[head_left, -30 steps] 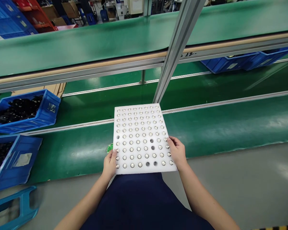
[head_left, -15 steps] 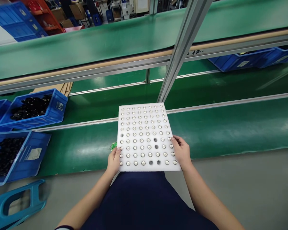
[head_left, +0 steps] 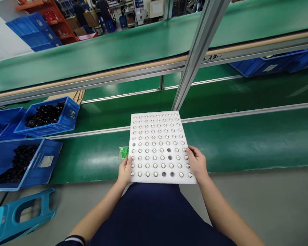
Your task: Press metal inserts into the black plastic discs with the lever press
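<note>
A white foam tray [head_left: 157, 147] is held in front of my body, over the near edge of the green bench. Rows of round, silvery metal parts sit in its holes, and several holes have nothing in them. My left hand [head_left: 125, 171] is closed on the tray's left edge near the lower corner, thumb on top. At the opposite edge, my right hand [head_left: 197, 163] grips with the thumb on top and the fingers partly hidden. Just left of the tray, partly covered by it, lies a green circuit board [head_left: 124, 152].
Blue bins [head_left: 50, 160] of black parts stand on the left of the bench [head_left: 92, 157]. A metal post [head_left: 195, 58] rises beyond the tray, joining the raised green belt [head_left: 105, 51]. More blue bins [head_left: 269, 64] are at right. A blue stool [head_left: 28, 212] stands lower left.
The whole view has shifted slightly, so the bins and post appear farther right. More of the circuit board shows beside the tray. Both hands keep the same hold.
</note>
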`<action>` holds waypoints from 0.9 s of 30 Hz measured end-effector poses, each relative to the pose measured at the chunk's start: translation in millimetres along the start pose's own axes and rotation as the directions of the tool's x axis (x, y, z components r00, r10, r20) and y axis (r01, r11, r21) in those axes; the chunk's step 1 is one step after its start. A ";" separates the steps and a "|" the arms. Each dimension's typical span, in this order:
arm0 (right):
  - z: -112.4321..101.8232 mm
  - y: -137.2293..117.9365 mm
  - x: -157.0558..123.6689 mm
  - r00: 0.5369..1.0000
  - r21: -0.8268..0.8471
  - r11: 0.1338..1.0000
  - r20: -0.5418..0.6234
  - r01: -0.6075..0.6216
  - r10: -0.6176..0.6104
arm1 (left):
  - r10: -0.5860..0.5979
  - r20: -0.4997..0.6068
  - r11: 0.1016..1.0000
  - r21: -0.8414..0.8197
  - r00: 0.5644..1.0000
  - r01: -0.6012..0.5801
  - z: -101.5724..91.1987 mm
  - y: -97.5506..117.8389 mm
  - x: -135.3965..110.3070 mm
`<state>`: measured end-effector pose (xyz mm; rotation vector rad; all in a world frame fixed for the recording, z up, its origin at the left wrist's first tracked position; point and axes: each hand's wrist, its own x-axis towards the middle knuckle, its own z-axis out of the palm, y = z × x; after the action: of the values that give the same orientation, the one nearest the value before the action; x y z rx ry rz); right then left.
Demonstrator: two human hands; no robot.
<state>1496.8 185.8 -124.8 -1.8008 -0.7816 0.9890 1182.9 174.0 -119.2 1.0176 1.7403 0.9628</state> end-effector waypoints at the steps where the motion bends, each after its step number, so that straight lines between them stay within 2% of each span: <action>1: -0.1 -0.3 0.1 1.000 0.000 1.000 0.002 0.000 0.000 | -0.004 -0.008 1.000 -0.001 1.000 0.004 0.3 -1.1 0.4; 7: -0.3 2.3 2.0 1.000 -0.006 1.000 -0.006 -0.007 0.007 | -0.023 -0.044 1.000 -0.014 0.999 0.022 1.9 -6.5 2.9; 20: -1.6 19.7 8.2 0.999 0.021 0.999 0.011 0.030 -0.030 | -0.013 -0.014 1.000 0.010 1.000 0.013 -0.6 -15.2 4.0; 27: -0.7 13.3 4.4 1.000 0.072 0.997 0.010 0.019 -0.020 | -0.084 -0.034 0.996 -0.014 0.996 0.084 -0.5 -12.8 4.1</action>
<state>1500.8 184.0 -138.2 -1.7247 -0.7595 1.0019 1178.3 173.0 -131.8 0.9173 1.7892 0.9422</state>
